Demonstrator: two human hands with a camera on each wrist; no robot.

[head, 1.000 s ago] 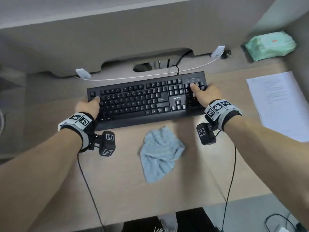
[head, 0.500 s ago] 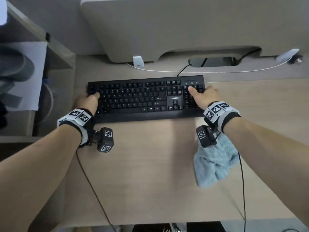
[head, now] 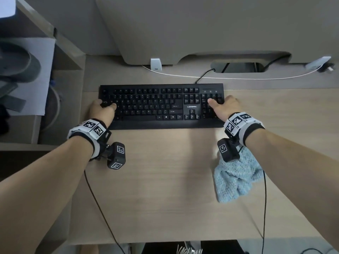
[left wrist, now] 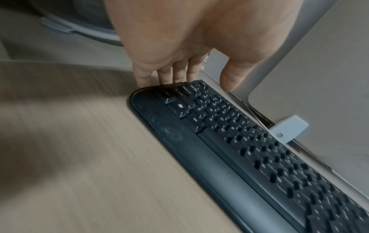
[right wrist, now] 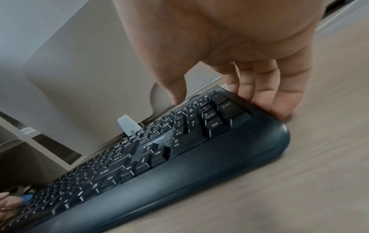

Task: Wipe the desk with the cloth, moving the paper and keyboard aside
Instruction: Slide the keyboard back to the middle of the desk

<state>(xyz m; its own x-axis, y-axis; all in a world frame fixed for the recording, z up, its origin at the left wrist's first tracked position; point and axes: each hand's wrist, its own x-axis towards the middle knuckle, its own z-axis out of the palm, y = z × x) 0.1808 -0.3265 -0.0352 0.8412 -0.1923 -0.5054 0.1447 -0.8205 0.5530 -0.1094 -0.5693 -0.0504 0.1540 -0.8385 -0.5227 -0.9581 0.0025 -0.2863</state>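
A black keyboard (head: pixel 146 107) lies on the wooden desk (head: pixel 165 189), near its left side. My left hand (head: pixel 102 109) grips the keyboard's left end, fingers (left wrist: pixel 159 75) curled round the edge and thumb over the keys. My right hand (head: pixel 225 105) grips the right end (right wrist: pixel 259 126) the same way, thumb above the number pad and fingers (right wrist: pixel 279 102) wrapped round the side. A crumpled light blue cloth (head: pixel 236 176) sits on the desk partly under my right wrist and forearm. No paper shows on the desk.
A white cable (head: pixel 220 77) and two white clips (head: pixel 156 64) run along the back below the grey partition (head: pixel 183 24). The keyboard's cord enters a cable slot (head: pixel 238 67). A lower shelf with a white sheet (head: pixel 36 74) stands left of the desk edge.
The keyboard has slid left along the desk with both hands on its ends. The cloth, once below its middle, now lies below its right end. The paper at right has left the view.
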